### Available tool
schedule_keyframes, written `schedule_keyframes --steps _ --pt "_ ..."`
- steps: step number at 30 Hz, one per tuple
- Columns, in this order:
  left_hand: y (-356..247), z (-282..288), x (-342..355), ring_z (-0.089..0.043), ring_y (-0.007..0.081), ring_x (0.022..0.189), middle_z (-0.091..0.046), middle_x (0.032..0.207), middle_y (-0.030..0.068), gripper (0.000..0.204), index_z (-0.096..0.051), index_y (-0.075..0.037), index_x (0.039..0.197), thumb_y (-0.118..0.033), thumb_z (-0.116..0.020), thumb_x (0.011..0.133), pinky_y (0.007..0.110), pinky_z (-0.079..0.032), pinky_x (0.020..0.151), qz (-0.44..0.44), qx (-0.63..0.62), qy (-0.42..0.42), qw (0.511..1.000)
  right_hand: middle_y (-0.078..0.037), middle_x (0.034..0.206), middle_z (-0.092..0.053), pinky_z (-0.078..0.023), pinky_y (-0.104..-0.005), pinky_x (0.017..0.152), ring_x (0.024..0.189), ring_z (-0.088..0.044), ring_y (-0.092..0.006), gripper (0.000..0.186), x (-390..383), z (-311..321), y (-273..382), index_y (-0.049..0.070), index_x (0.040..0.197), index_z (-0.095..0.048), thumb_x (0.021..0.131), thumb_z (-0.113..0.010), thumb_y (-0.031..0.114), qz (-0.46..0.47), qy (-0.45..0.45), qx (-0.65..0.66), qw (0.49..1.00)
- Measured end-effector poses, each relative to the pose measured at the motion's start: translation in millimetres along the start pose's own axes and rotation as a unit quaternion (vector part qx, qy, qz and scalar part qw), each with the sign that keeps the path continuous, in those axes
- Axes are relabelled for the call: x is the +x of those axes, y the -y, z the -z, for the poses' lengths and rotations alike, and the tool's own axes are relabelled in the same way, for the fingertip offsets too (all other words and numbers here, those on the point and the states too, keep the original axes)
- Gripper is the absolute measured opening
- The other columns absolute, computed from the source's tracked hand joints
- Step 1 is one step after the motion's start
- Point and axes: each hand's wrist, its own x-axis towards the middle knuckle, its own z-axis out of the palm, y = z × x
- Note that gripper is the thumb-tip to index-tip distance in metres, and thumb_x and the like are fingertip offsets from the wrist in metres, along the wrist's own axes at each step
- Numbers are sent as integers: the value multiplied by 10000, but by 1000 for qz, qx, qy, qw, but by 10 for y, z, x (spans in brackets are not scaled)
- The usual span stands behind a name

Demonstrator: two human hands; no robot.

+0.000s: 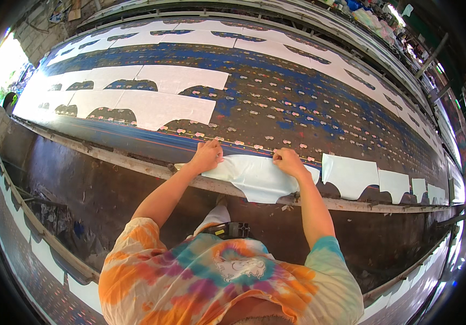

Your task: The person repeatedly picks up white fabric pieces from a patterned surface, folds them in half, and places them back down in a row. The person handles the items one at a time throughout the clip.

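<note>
A white cut fabric piece (257, 176) hangs over the near edge of a long printing table (276, 122). My left hand (207, 156) pinches its upper left corner, and my right hand (289, 161) grips the top edge farther right, with the fingers curled closed. Between the hands the top edge is drawn fairly straight, while the lower part droops past the table's edge rail in soft folds. To the right of my right hand, another white fabric piece (349, 176) lies on the table with its curved cutout toward me.
More white pieces (176, 108) lie in rows at the left and along the far side. Small printed motifs (295, 114) dot the dark, blue-stained tabletop. A metal rail (119, 161) runs along the near edge. Other tables with fabric (43, 252) stand behind me.
</note>
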Motion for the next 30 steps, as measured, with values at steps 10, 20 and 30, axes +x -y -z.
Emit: schedule_keyframes --steps 10,20,30 --pt "-6 364 51 -660 181 865 -680 861 81 343 -638 -18 1086 -36 -789 778 344 -504 770 95 -224 46 969 -50 945 -552 -480 -312 793 850 -549 -170 305 -332 -118 -638 41 1039 -649 772 -790 84 -21 -118 117 986" --pt "134 387 -72 -647 320 736 -687 828 143 95 -630 -47 951 -57 -669 866 414 -493 728 15 -43 -47 998 -83 903 -544 -470 -344 766 826 -568 -217 164 -324 -199 -520 31 895 -680 780 -781 90 -16 -149 61 987" --pt "77 317 -251 -515 281 1227 -631 1199 97 269 -638 -21 1033 -23 -670 766 471 -395 979 -121 111 108 980 -63 844 -656 -481 -298 683 748 -594 -157 115 -404 -191 -764 4 772 -616 748 -723 -31 -33 -114 223 967"
